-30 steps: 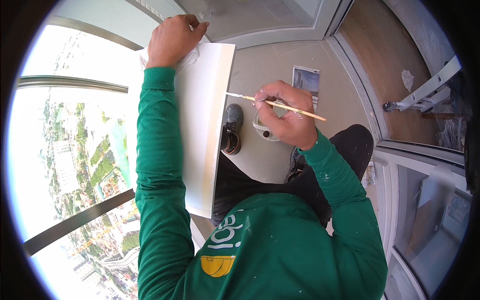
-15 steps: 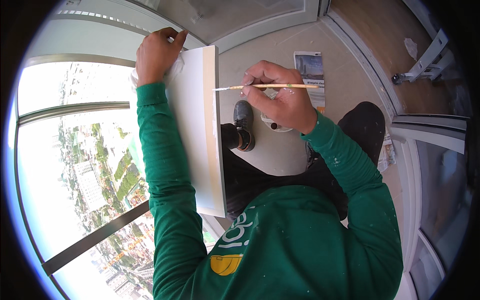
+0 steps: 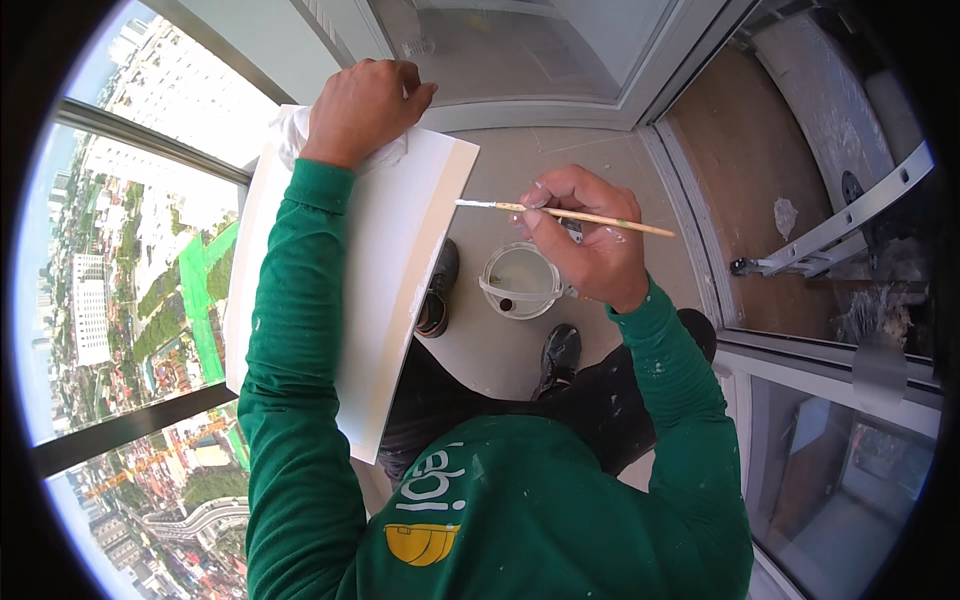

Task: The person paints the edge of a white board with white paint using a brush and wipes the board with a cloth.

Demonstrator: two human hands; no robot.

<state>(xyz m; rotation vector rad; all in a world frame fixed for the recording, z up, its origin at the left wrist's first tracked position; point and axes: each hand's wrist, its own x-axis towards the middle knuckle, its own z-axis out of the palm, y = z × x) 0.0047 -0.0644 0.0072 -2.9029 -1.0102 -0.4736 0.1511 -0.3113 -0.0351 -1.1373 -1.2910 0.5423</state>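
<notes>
A white panel (image 3: 385, 260) with a cream strip along its right edge leans beneath my left forearm. My left hand (image 3: 365, 110) is closed over a bunched white cloth (image 3: 292, 135) near the panel's far end; some of its fingertips are hidden. My right hand (image 3: 590, 230) pinches a thin paintbrush (image 3: 620, 222) with a pale wooden handle. White paint coats the bristles, which point left and lie close to the panel's cream edge; contact is hard to tell. White smudges mark my right fingers.
A bucket (image 3: 520, 280) of pale liquid stands on the tiled floor below my right hand, between my shoes. Tall window panes (image 3: 130, 270) overlook a city at left. On the right are a door track (image 3: 690, 210) and a metal ladder (image 3: 845, 215).
The view has shifted and the panel now shows more of its broad face. My right hand and brush sit slightly lower, the handle tilting down rightward. The bucket has come into fuller view.
</notes>
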